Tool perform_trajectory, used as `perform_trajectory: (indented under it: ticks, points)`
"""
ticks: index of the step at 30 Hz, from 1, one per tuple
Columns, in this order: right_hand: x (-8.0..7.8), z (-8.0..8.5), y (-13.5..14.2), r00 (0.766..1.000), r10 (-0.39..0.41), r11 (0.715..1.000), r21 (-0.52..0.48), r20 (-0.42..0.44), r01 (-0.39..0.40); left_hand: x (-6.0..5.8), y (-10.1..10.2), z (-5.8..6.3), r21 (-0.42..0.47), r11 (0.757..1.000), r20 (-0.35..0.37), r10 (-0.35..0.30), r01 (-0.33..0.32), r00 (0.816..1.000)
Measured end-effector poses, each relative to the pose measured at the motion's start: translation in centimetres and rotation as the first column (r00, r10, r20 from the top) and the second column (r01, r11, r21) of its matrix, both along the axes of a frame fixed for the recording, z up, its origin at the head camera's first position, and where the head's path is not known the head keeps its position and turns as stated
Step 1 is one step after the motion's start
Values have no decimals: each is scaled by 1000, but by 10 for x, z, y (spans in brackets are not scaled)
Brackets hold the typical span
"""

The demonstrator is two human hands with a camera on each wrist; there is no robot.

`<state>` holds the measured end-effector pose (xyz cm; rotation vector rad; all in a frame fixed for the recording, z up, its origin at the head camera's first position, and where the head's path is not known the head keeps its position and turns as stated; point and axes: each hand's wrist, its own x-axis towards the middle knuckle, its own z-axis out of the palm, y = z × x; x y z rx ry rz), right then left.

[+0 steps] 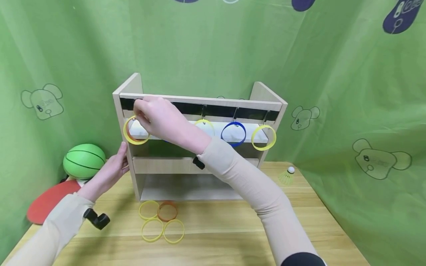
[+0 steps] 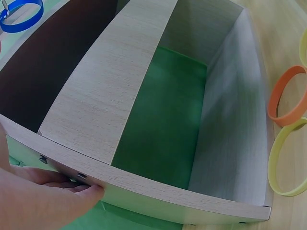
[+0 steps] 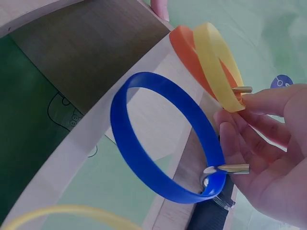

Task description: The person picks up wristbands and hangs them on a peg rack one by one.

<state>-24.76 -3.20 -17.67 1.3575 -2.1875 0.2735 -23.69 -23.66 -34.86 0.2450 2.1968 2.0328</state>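
Note:
My right hand [image 1: 169, 120] is at the leftmost hook of a wooden rack [image 1: 163, 165]. Its thumb and fingertips pinch the end of a yellow ring [image 3: 211, 62] at the hook's tip, in the right wrist view. Behind that ring hangs an orange ring [image 3: 184, 52], and a blue ring [image 3: 120, 117] hangs on the neighbouring hook. Against the outside of the rack's left side panel rests my left hand [image 1: 111, 166], fingers extended; the left wrist view shows its fingertips touching the panel [image 2: 158, 187].
Farther right hang a yellow ring [image 1: 213, 127], a blue ring [image 1: 245, 135] and another yellow ring [image 1: 274, 138]. Several rings, including an orange ring [image 1: 158, 212], lie on the table [image 1: 213, 240]. A green ball [image 1: 83, 160], red paddle [image 1: 50, 199] and shuttlecock [image 1: 287, 176] flank the rack.

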Motion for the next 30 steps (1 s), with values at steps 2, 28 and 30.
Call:
perform_trajectory:
  ticks: [2, 28, 30]
  points:
    - [2, 0, 2, 1000, -6, 1000, -2, -3, 6, 0, 1, 0, -1, 1000, 0, -2, 2, 1000]
    - [39, -185, 79, 984, 13, 994, 105, 179, -33, -1, -3, 0, -17, 1000, -13, -26, 26, 1000]
    - [41, -204, 82, 973, -12, 992, 125, 229, -17, -1, -2, 0, -17, 999, -10, -29, 29, 1000]
